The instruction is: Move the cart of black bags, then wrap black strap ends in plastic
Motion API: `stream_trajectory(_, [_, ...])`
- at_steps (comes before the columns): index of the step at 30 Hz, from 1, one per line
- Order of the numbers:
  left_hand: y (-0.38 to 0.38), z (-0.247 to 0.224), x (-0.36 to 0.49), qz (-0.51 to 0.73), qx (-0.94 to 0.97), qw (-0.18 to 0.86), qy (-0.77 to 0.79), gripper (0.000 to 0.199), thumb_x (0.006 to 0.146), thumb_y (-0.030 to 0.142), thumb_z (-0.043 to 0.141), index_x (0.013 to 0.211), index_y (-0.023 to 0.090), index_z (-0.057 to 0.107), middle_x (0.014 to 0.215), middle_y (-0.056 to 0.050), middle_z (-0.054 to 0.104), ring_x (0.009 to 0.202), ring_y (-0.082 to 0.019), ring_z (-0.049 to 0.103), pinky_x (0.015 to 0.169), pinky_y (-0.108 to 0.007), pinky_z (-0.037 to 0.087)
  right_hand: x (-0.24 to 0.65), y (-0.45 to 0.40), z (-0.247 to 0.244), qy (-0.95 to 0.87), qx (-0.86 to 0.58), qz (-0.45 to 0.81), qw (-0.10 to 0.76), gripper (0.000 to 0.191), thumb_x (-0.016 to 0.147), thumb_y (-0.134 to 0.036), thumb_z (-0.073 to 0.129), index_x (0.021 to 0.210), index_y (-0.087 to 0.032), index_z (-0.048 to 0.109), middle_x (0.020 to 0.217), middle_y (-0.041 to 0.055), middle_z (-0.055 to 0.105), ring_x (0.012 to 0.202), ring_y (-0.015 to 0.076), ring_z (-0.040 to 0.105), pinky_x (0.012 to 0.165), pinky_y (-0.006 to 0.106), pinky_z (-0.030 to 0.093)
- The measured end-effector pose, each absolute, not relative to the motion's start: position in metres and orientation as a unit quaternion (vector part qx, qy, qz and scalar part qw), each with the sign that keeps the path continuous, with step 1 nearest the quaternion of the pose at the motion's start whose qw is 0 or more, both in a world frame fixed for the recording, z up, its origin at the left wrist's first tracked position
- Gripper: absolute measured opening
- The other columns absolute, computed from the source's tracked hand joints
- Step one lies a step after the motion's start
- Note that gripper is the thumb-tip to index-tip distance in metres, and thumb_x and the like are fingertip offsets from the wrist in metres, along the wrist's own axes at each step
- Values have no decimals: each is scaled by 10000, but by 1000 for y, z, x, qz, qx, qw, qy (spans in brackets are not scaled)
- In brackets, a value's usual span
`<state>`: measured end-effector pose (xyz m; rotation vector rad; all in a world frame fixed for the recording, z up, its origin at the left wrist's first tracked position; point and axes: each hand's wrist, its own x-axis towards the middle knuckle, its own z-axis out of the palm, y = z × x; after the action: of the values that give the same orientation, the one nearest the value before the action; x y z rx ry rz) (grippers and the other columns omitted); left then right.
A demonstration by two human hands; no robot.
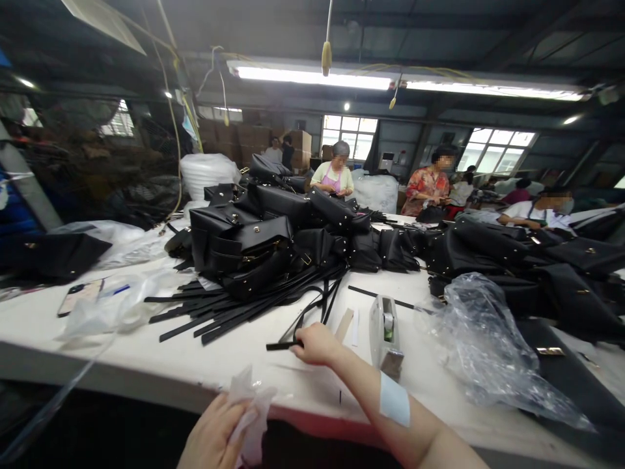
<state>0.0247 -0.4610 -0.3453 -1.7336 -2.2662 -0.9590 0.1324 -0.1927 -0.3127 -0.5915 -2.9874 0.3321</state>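
My left hand (222,426) is closed round a crumpled piece of thin white paper (251,407), low in front of the table's edge. On the table, my right hand (315,344) pinches a black strap (279,346) by its end. Beyond it, many more black straps (229,312) lie fanned out beneath a heap of black leather bags (244,241). Right of my right hand stands a grey tape dispenser (385,332). A beige strip (344,324) and a white strip (355,327) lie between hand and dispenser.
Clear plastic wrap (488,339) and more black bags (488,247) cover the right side of the white table (195,365). At the left are a phone (81,296), a blue pen (121,289) and plastic bags (107,312). Several people work beyond the table.
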Motion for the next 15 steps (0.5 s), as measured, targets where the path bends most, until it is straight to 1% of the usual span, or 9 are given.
stream_trajectory(1, [-461, -337, 25, -345, -554, 34, -757, 322, 913, 472, 485, 986, 285, 737, 1027, -26, 742, 1034, -272, 653, 1003, -387, 499, 141, -200, -307, -979, -161, 119, 40, 310, 797, -498, 627, 821, -200, 710, 717, 39, 684, 679, 187, 599, 621, 272, 381])
stream_trajectory(2, [-460, -328, 27, -371, -533, -8, -760, 360, 916, 509, 469, 1010, 281, 731, 1087, -40, 724, 1113, -290, 612, 1083, -437, 423, 150, -206, -301, -982, -126, 137, 41, 339, 740, -548, 682, 760, -210, 703, 639, 8, 646, 620, 159, 561, 579, 258, 351])
stream_trajectory(4, [-455, -309, 32, -413, -514, -120, -742, 429, 919, 562, 435, 1061, 271, 717, 1227, -56, 663, 1255, -317, 497, 1187, -525, 205, 166, -216, -289, -977, -47, 201, 43, 390, 667, -593, 741, 674, -209, 676, 528, -41, 545, 524, 107, 462, 516, 239, 291])
stream_trajectory(6, [-448, -291, 39, -434, -526, -244, -690, 504, 919, 607, 390, 1049, 252, 724, 1278, -65, 629, 1327, -332, 409, 1197, -557, 31, 181, -223, -279, -957, 22, 285, 46, 408, 681, -591, 739, 639, -194, 651, 497, -63, 477, 486, 79, 395, 495, 227, 266])
stream_trajectory(8, [-439, -279, 47, -430, -549, -347, -627, 548, 922, 619, 367, 989, 219, 736, 1208, -82, 660, 1325, -336, 401, 1190, -544, -44, 191, -226, -271, -927, 62, 366, 46, 418, 722, -579, 715, 630, -178, 638, 515, -59, 473, 506, 75, 409, 511, 215, 288])
stream_trajectory(10, [-430, -272, 58, -414, -571, -402, -584, 513, 932, 586, 388, 949, 199, 724, 1084, -73, 691, 1224, -307, 494, 1197, -500, -48, 198, -227, -266, -898, 73, 431, 50, 431, 748, -563, 701, 606, -164, 621, 528, -45, 481, 529, 81, 429, 524, 214, 304])
stream_trajectory(12, [-425, -269, 70, -395, -599, -421, -555, 451, 942, 544, 413, 884, 201, 700, 969, -38, 687, 1059, -251, 572, 1209, -456, 15, 202, -226, -265, -877, 58, 474, 50, 431, 774, -533, 689, 584, -156, 602, 526, -35, 484, 528, 83, 427, 521, 218, 304])
stream_trajectory(14, [-425, -267, 82, -385, -619, -425, -536, 453, 939, 547, 421, 787, 201, 670, 873, -18, 659, 916, -211, 584, 1187, -415, 180, 203, -221, -263, -865, 32, 497, 57, 436, 783, -507, 688, 556, -153, 575, 505, -39, 452, 504, 77, 388, 502, 224, 282])
stream_trajectory(15, [-427, -266, 86, -380, -622, -430, -532, 474, 931, 565, 425, 738, 197, 654, 833, -19, 642, 864, -203, 576, 1137, -387, 286, 202, -216, -262, -862, 19, 502, 61, 445, 780, -501, 691, 542, -151, 556, 499, -43, 431, 503, 75, 368, 497, 226, 271])
